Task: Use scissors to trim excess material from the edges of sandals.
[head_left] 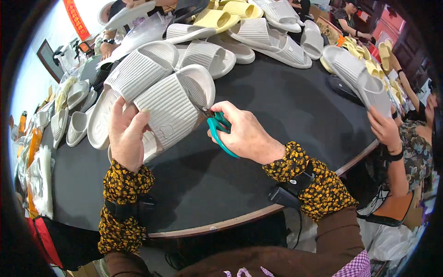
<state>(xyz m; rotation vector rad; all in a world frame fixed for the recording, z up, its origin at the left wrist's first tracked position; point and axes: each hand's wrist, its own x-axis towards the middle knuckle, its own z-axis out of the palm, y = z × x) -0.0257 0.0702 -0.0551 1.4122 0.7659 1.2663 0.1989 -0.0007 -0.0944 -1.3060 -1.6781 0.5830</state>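
Observation:
My left hand (128, 131) is closed on a pair of light grey ribbed slippers, thumb on top and fingers partly hidden behind them. The nearer grey slipper (167, 111) is tilted toward me over the table edge side, and the other slipper (138, 69) lies just behind it. In my right hand (247, 134) is a pair of scissors (220, 134) with teal handles, my fingers through the loops. Their small dark blades meet the side of the nearer slipper, by its strap opening; the tips are partly hidden there.
Grey and yellow slippers (272, 39) pile along the far side of the black round table (258, 184). More grey slippers (77, 127) and clear plastic bags (42, 180) sit at the left. On the right, a co-worker's hand (386, 129) holds a grey slipper (360, 78).

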